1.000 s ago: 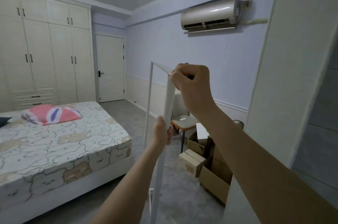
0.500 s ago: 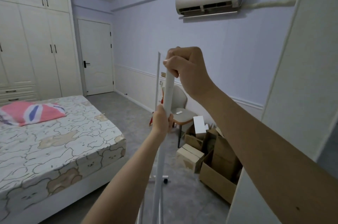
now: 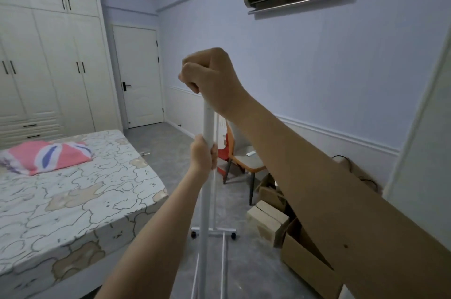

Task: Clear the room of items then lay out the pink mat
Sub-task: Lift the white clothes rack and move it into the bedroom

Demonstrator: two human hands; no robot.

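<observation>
A white metal clothes rack [image 3: 208, 122] on small wheels stands upright right in front of me, seen end-on, its near post running from chest height down to the grey floor. My right hand [image 3: 210, 79] grips the top end of that post. Lower down the same post, my left hand [image 3: 203, 153] is wrapped round it. The rack's wheeled foot bar [image 3: 213, 230] rests on the floor beyond my arms. No pink mat is in view.
A bed [image 3: 73, 201] with a bear-print sheet and a pink pillow [image 3: 48, 155] fills the left. Several cardboard boxes [image 3: 268, 223] and a chair [image 3: 246, 162] line the right wall. A closed door [image 3: 138, 76] and wardrobe [image 3: 48, 66] stand at the far end.
The rack has turned from showing its frame side-on to standing end-on, and the view has swung right. Both hands keep their grip on the post.
</observation>
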